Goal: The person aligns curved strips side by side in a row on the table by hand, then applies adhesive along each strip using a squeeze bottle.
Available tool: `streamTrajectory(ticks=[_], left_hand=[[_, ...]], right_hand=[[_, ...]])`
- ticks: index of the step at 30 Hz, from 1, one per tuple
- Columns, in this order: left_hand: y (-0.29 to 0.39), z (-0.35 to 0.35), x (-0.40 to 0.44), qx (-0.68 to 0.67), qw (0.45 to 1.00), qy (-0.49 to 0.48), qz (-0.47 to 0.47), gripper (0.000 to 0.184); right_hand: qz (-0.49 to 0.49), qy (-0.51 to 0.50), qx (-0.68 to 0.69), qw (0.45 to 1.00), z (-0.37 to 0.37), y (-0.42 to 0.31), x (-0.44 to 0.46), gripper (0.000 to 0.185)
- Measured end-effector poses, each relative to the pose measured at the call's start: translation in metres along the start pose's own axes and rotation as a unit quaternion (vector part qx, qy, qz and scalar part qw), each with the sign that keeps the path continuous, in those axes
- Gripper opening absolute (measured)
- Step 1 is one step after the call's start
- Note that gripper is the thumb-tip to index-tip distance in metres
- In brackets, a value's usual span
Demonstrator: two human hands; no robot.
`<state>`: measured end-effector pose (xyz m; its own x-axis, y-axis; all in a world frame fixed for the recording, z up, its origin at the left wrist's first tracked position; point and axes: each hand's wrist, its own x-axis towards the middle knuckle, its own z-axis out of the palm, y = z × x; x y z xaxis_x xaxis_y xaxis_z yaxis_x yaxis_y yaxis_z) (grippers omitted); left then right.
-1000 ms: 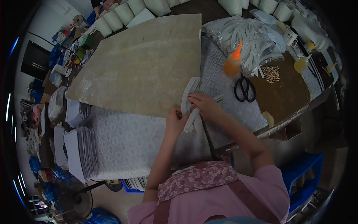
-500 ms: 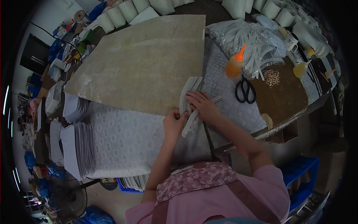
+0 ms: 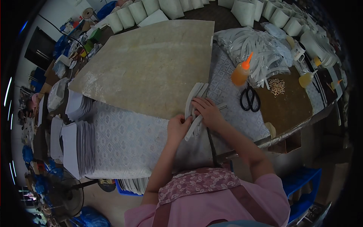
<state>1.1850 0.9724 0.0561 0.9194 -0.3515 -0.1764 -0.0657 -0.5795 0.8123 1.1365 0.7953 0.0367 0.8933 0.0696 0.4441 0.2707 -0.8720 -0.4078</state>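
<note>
Several pale grey, slightly curved strips (image 3: 194,94) lie bunched at the lower right corner of a large beige board (image 3: 147,68). My left hand (image 3: 179,128) pinches the near left side of the bunch between thumb and fingers. From the right, my right hand (image 3: 208,112) closes over the same strips, fingers bent across them. A few strip ends stick out below and to the right of my hands. Black-handled scissors (image 3: 250,99) lie to the right. Beyond them stands a squeeze bottle (image 3: 241,73) with amber liquid and an orange nozzle.
A clear plastic bag (image 3: 253,49) full of similar strips lies at the back right. Small gold-coloured metal pieces (image 3: 277,87) are heaped on a brown board (image 3: 287,106). Stacked white panels (image 3: 78,147) stand at the left on the patterned tablecloth (image 3: 128,143). White pouch-like pieces (image 3: 138,13) line the back.
The view has shifted slightly, so the table appears a little lower and to the right. Both hands stay on the strips with almost no change in grip.
</note>
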Motion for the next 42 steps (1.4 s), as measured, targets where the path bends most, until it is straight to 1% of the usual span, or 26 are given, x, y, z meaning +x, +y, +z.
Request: streamTrajectory(ticks=[4,7,13,20,25,28,31,34,37,40,42], left_hand=[[0.01,-0.004,-0.005,0.015,1.0,0.001,-0.004,0.031],[0.012,0.0,-0.01,-0.028,0.996,0.075,0.032,0.028],[0.005,-0.003,-0.003,0.009,0.999,0.035,-0.01,0.028],[-0.003,-0.005,0.002,0.012,1.0,0.026,-0.005,0.03],[0.003,-0.009,0.005,0.057,0.998,0.015,0.027,0.033],[0.006,-0.008,0.0,0.035,0.996,0.032,0.072,0.034],[0.013,-0.009,-0.004,0.063,0.996,0.049,0.046,0.034],[0.009,-0.01,-0.003,0.057,0.998,0.03,0.009,0.032],[0.009,-0.016,-0.004,-0.003,0.999,-0.019,-0.036,0.031],[0.005,-0.018,-0.005,-0.021,1.0,0.0,-0.011,0.03],[0.0,-0.017,-0.004,-0.029,0.999,0.005,-0.013,0.03]], right_hand=[[0.003,0.003,-0.005,1.0,-0.002,-0.002,0.0,0.038],[0.0,0.002,0.006,1.0,-0.004,-0.003,0.001,0.039],[0.003,0.001,0.016,1.0,-0.003,-0.002,0.001,0.04],[-0.004,-0.009,0.013,1.0,-0.002,-0.001,0.0,0.045],[-0.006,-0.012,0.009,1.0,-0.001,0.0,0.001,0.045],[-0.003,-0.016,0.006,1.0,-0.003,-0.001,0.001,0.044],[0.003,-0.014,0.007,1.0,-0.003,-0.003,0.001,0.044],[0.005,-0.01,0.01,1.0,-0.004,-0.002,0.001,0.044],[0.003,-0.004,0.02,1.0,-0.003,-0.002,0.002,0.044],[-0.001,-0.001,0.016,1.0,0.002,0.002,-0.001,0.044],[0.0,-0.001,0.021,1.0,0.003,0.002,0.0,0.044]])
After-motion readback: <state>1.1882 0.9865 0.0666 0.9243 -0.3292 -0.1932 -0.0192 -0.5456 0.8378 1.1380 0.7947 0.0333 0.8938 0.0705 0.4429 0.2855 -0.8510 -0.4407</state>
